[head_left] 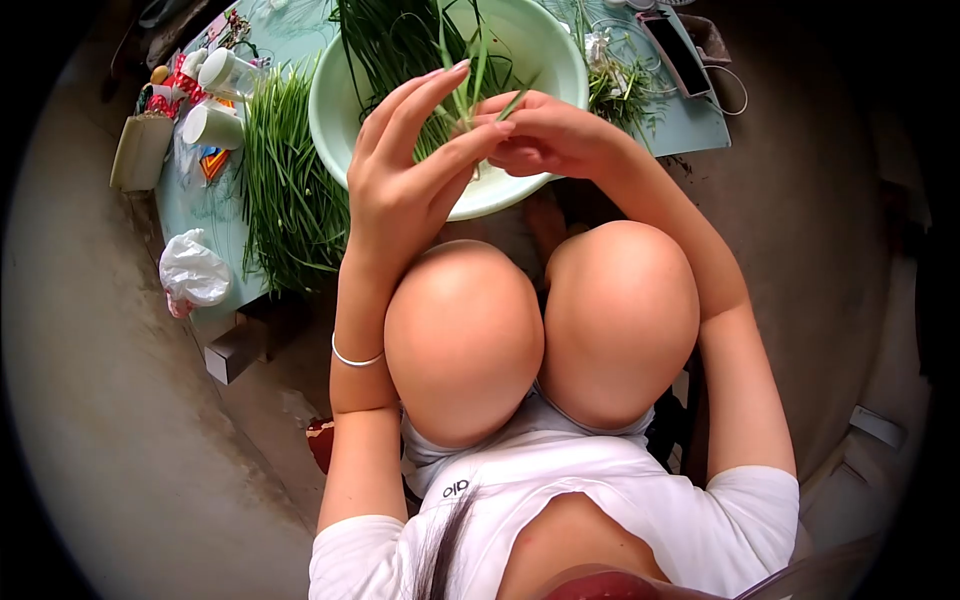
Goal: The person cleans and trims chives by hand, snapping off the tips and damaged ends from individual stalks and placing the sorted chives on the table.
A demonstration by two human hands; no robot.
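Over a pale green basin (560,60), my left hand (405,160) holds a few green stalks (470,85) between thumb and fingers. My right hand (545,135) meets it from the other side, its fingers closed on the same stalks. The fingertips of both hands are close together, and the lower stalk ends show just below them. Behind the hands, a bunch of long green leaves (390,40) lies in the basin. A larger pile of the same leaves (290,180) rests on the table left of the basin.
The light green table (700,130) bears two white cups (212,125), a crumpled white plastic bag (195,270) at its left edge, loose trimmings (615,90) right of the basin, and a phone (675,55) with a white cable. My knees are just below the basin.
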